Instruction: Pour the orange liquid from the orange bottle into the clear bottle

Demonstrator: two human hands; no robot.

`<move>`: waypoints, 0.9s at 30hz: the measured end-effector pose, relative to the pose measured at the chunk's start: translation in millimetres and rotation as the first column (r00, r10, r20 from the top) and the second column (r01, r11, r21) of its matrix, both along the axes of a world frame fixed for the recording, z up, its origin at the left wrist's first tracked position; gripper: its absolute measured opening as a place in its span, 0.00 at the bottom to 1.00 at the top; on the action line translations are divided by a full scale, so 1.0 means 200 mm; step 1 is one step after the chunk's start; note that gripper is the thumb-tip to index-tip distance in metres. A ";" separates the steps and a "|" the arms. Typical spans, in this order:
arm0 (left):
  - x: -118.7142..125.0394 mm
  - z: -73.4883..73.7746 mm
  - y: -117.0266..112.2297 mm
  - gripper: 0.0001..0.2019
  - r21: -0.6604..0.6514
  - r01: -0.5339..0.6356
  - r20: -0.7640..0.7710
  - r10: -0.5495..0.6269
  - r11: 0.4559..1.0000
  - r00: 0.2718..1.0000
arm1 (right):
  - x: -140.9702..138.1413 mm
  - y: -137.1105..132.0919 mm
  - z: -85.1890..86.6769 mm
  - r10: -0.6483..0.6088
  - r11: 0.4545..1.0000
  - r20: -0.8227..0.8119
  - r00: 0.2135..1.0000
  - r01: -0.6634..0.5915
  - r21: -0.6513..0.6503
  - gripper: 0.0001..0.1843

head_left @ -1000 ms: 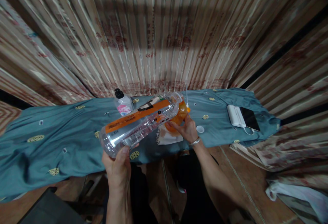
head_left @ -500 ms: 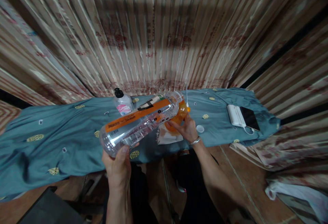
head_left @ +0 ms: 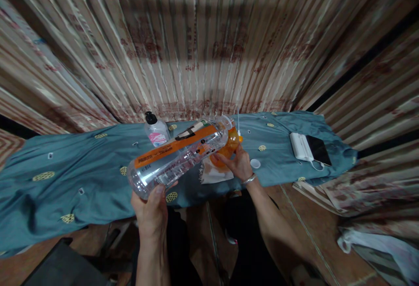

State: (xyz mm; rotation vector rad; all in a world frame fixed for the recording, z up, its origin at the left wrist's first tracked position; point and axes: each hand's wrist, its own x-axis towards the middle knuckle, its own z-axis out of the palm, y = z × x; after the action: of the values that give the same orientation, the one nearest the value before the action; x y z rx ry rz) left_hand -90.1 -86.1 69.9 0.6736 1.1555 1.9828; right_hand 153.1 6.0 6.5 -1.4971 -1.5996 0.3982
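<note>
A large clear plastic bottle (head_left: 176, 159) with an orange label lies tilted in the air, its neck pointing up to the right. My left hand (head_left: 152, 207) is closed around its base end. The bottle's mouth is at the top of an orange translucent bottle (head_left: 225, 148), which stands on a white cloth (head_left: 211, 173). My right hand (head_left: 238, 161) grips that orange bottle on its right side. Whether the two bottle mouths touch, I cannot tell. Just behind my right hand lies an orange spray or pump top (head_left: 240, 138) with a thin white tube.
A clear pump bottle (head_left: 157, 131) with a black head stands behind the large bottle. A small white cap (head_left: 255, 164) rests right of my hand. Farther right are a white power bank (head_left: 301, 147) and a black phone (head_left: 318, 150) joined by a cable. Curtains (head_left: 196, 59) hang behind.
Both hands and both bottles keep nearly the same pose. Only a very slight shift of the whole view shows.
</note>
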 end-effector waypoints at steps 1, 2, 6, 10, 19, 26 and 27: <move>0.00 0.00 0.00 0.32 0.002 -0.005 0.004 0.005 1.000 1.000 | 0.00 0.00 0.00 0.001 1.000 0.000 1.000 -0.001 -0.001 0.53; 0.00 0.00 0.00 0.32 0.004 -0.010 0.008 0.010 1.000 1.000 | 0.00 0.00 0.00 0.002 1.000 -0.001 1.000 -0.002 -0.002 0.52; 0.00 -0.02 0.01 0.35 0.010 -0.035 0.023 0.034 0.999 0.999 | 0.00 0.01 -0.01 0.013 1.000 -0.005 1.000 -0.012 0.016 0.48; 0.00 -0.03 0.01 0.34 0.014 -0.049 0.029 0.048 0.999 0.998 | 0.00 0.01 -0.02 0.021 0.999 -0.012 1.000 -0.021 0.027 0.45; 0.01 0.00 0.00 0.32 -0.007 0.002 -0.026 -0.002 1.000 1.000 | 0.02 0.01 -0.04 0.041 0.995 -0.026 0.999 -0.039 0.095 0.43; 0.01 0.01 0.01 0.35 -0.018 0.008 -0.023 -0.008 1.000 1.000 | 0.01 0.00 -0.01 0.048 0.999 -0.070 0.996 -0.048 0.001 0.47; 0.02 0.01 0.01 0.35 -0.018 0.007 -0.021 -0.008 1.000 1.000 | 0.01 0.00 0.00 0.049 0.999 -0.076 0.996 -0.049 0.005 0.47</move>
State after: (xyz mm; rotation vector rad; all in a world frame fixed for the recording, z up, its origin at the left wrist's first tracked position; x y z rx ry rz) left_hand -86.8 -84.9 71.9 0.6901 1.1806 1.9608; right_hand 154.7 6.0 5.5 -1.4256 -1.5786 0.4749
